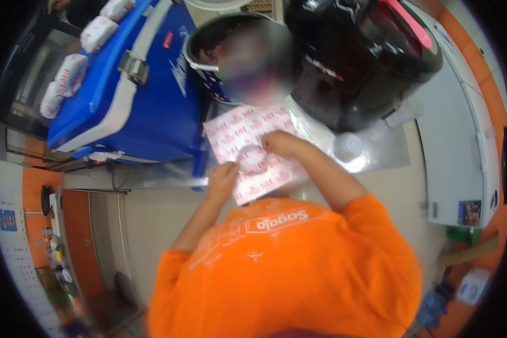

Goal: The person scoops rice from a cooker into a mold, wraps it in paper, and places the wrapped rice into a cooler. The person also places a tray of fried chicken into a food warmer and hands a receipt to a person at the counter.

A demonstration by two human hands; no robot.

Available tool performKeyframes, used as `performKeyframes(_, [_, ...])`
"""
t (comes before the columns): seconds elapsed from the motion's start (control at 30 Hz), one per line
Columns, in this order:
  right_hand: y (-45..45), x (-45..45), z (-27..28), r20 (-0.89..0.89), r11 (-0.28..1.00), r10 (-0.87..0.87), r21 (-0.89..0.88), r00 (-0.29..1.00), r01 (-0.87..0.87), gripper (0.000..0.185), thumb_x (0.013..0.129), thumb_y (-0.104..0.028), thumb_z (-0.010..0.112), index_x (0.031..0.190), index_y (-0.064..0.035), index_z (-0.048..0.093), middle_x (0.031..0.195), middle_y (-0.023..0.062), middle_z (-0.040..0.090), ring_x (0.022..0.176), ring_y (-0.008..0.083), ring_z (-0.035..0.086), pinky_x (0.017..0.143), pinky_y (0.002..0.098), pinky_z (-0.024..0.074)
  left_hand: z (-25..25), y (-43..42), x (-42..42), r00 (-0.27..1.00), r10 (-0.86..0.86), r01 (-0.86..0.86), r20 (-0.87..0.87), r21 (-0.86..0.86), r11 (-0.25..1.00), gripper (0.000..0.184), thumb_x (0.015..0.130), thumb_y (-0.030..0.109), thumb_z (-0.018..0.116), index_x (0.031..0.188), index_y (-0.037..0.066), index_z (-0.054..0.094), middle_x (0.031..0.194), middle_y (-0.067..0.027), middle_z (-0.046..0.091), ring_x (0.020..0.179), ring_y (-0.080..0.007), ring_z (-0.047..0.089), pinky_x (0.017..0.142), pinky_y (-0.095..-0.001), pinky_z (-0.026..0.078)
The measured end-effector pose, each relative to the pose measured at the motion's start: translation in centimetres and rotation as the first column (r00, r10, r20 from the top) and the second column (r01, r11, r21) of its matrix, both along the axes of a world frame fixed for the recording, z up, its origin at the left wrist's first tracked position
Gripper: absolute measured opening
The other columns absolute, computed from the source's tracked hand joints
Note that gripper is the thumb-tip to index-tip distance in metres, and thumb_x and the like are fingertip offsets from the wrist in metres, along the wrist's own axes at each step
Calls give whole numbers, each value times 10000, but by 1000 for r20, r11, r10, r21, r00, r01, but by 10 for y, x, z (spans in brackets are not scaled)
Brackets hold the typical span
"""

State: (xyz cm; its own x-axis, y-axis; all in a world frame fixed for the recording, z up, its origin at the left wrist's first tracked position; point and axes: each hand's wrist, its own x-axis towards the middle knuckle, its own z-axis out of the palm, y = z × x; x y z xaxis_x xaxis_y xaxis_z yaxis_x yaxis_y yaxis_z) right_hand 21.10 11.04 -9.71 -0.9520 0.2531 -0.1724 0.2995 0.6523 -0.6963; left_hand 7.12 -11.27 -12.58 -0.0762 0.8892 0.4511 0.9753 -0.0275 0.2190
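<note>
A sheet of white wrapping paper (231,132) with pink print lies on the metal counter in front of me. A round, pale, see-through thing (252,160) sits at the middle of the paper; its exact kind is unclear. My left hand (223,179) has its fingers closed in a pinch at the left edge of the round thing. On its upper right edge, the fingers of my right hand (281,144) are pinched too. Both hands rest low over the paper.
On the left stands a blue cooler box (163,107) with wrapped bundles (70,75) on its lid. A patterned pot (211,76) is behind the paper, partly blurred. To the right are a large black appliance (343,73) and a small clear cup (348,146).
</note>
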Motion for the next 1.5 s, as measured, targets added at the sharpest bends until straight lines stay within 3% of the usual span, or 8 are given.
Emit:
performKeyframes(0.13, [-50,-4,8,-153,613,-86,771,985,173,172,740,-177,532,811,-99,668,1014,74,578,980,237,513,801,436,411,-1,6,11,976,196,-198,-96,-16,980,232,728,98,579,951,73,639,1001,-83,613,935,-271,553,732,-428,426])
performKeyframes(0.4, [-85,2,25,-188,975,-220,-67,957,211,652,756,-151,648,1260,106,324,1127,243,503,1065,350,500,889,366,429,-2,4,7,975,88,-101,204,52,994,257,700,45,589,953,29,625,1054,-106,624,922,-266,597,761,-364,475])
performKeyframes(0.7, [-89,-24,201,-277,-75,-405,-940,872,-333,608,815,-200,643,1292,15,334,1129,126,547,956,200,594,832,349,502,230,9,8,991,-49,120,-125,664,738,200,765,34,604,959,-12,614,1019,-149,631,917,-304,619,803,-389,498])
performKeyframes(0.8, [-117,-21,226,-637,-21,-281,-744,718,-668,860,734,-406,697,1352,8,265,1223,99,498,1120,193,505,910,326,444,235,19,18,929,-121,364,-351,796,483,424,906,217,499,1242,-35,437,1283,-232,451,1117,-356,519,948,-431,412])
performKeyframes(0.97, [-79,-31,178,-347,-141,-371,-896,861,-422,570,889,-452,431,1291,-48,402,1220,52,527,1141,216,482,1019,392,316,172,29,48,962,269,-266,46,380,886,850,862,509,442,1403,-40,83,1439,-312,42,1345,-444,-12,960,-660,-64])
performKeyframes(1.1, [-47,-27,84,-2,176,-607,-976,795,131,467,852,-384,554,1180,-58,494,1155,117,562,989,229,572,888,395,424,181,-20,18,966,236,-247,-104,-112,962,469,756,469,616,1170,250,589,1445,-123,257,1329,-403,126,935,-704,4])
performKeyframes(1.3, [8,-41,1,-165,905,-369,-289,914,313,650,716,-474,677,1177,-52,500,1092,194,570,974,308,573,863,452,408,355,-77,-107,760,650,-518,-30,577,632,379,830,302,588,1143,87,579,1240,-142,512,1218,-315,405,1019,-443,263])
performKeyframes(1.5, [-3,-39,42,-57,878,-331,347,942,329,656,737,-481,647,1217,-62,490,1197,196,453,1098,287,469,928,449,314,401,-93,-256,478,617,-795,625,10,606,709,876,590,370,1173,-33,532,1230,-189,519,1179,-268,462,983,-337,324])
